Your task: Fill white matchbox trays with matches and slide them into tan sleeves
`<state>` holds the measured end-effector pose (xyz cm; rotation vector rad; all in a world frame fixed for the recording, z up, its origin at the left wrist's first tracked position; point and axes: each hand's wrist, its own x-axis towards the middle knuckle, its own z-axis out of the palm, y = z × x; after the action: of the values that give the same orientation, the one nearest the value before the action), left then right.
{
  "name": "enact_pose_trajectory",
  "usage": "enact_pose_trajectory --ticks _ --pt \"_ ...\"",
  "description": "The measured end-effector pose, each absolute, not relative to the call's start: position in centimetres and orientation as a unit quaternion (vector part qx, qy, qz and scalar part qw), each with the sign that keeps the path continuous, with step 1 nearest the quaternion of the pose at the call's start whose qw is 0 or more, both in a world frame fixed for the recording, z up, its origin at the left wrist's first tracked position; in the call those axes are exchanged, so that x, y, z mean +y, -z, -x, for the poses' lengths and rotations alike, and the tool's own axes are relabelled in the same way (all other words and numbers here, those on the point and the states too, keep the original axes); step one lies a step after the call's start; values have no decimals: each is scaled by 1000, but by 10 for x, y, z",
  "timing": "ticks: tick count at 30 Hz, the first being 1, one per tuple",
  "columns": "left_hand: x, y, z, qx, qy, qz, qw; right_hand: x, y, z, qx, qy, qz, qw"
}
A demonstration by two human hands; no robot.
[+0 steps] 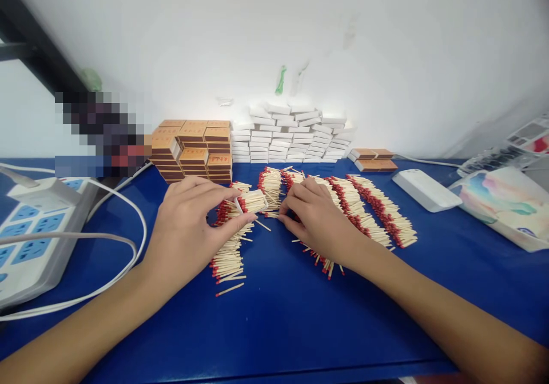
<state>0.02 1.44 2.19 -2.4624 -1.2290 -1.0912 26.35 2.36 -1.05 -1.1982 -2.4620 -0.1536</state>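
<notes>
My left hand is closed on a small white matchbox tray filled with red-tipped matches, thumb under it and fingers above. My right hand rests palm down just right of the tray, fingers curled on loose matches at its end. Rows of red-tipped matches lie spread on the blue table under and around both hands. Another row of matches runs below my left hand.
Stacks of brown matchbox sleeves and white inner trays stand against the wall. A few more brown boxes lie at the right. A power strip with cables is at left, a white device and a colourful pack at right.
</notes>
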Motion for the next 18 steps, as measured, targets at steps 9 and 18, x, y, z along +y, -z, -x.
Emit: enact_pose_trajectory --ticks 9,18 --pt "16 -21 2 -404 362 836 81 22 11 -263 -890 115 418 141" --pt "16 -18 2 -394 347 848 67 18 -10 -271 -871 106 430 213"
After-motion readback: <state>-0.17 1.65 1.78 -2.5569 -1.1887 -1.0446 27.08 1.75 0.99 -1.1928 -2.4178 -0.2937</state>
